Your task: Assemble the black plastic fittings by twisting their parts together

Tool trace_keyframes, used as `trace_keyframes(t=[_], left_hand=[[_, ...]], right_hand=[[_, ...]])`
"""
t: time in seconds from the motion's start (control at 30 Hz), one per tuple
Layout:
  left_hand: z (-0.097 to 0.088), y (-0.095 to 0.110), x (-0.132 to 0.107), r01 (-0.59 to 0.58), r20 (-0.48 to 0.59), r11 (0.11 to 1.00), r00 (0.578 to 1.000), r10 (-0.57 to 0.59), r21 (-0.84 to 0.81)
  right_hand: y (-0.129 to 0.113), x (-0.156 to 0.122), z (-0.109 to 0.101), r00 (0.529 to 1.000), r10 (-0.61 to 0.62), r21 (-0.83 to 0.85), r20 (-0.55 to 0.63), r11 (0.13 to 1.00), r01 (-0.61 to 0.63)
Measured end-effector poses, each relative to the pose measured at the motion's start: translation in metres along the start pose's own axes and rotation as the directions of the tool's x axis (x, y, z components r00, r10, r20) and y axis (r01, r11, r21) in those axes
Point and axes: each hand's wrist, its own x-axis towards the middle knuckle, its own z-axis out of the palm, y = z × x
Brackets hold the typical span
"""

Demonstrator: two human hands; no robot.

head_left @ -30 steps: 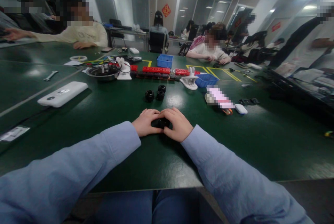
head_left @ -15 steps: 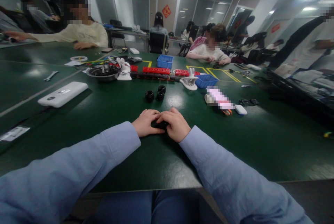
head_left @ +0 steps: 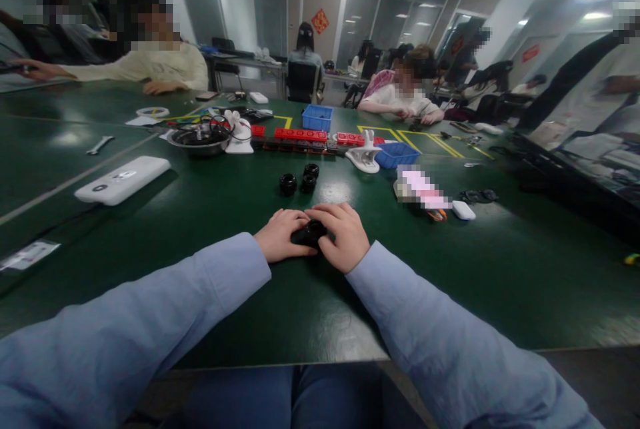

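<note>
The left hand [head_left: 283,236] and the right hand [head_left: 346,237] were curled around a small black object [head_left: 308,234], grasping it from either side over the green counter [head_left: 450,282]. Three round black parts [head_left: 288,184] sat just beyond the hands; farther back, a blue bin [head_left: 317,120] stood behind a row of red pieces [head_left: 301,135].

The tabletop [head_left: 465,282] is dark green and glossy, marked with yellow lines [head_left: 376,128] toward its far side. Directly on it, a loose group of black ringed pieces [head_left: 288,184] sits near the middle, with a metal bowl [head_left: 197,150], two white stands [head_left: 240,141] and two blue bins [head_left: 317,118] farther back. A wrench [head_left: 101,144] and a white oblong device [head_left: 123,180] lie at left, a small white case [head_left: 464,210] at right.
</note>
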Motion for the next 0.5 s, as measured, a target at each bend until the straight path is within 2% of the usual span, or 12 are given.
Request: trace_keyframes(t=[0.13,0.33,0.5], left_hand=[[-0.0017,0.0018,-0.0008,0.021,0.013,1.0,1.0,-0.021,-0.007],[-0.0033,0.0039,-0.0009,0.038,0.026,0.999,0.999,-0.037,-0.023],[-0.0033,0.0036,-0.0012,0.03,0.033,0.999,0.999,-0.029,-0.027]], right_hand=[[0.0043,0.0013,-0.0014,0.996,0.084,0.011,-0.011,0.996,-0.084],[0.0015,0.0016,-0.0011,0.993,0.114,0.013,0.021,0.993,-0.114],[-0.0003,0.0033,0.0005,0.982,0.165,-0.064,0.096,0.985,-0.16]])
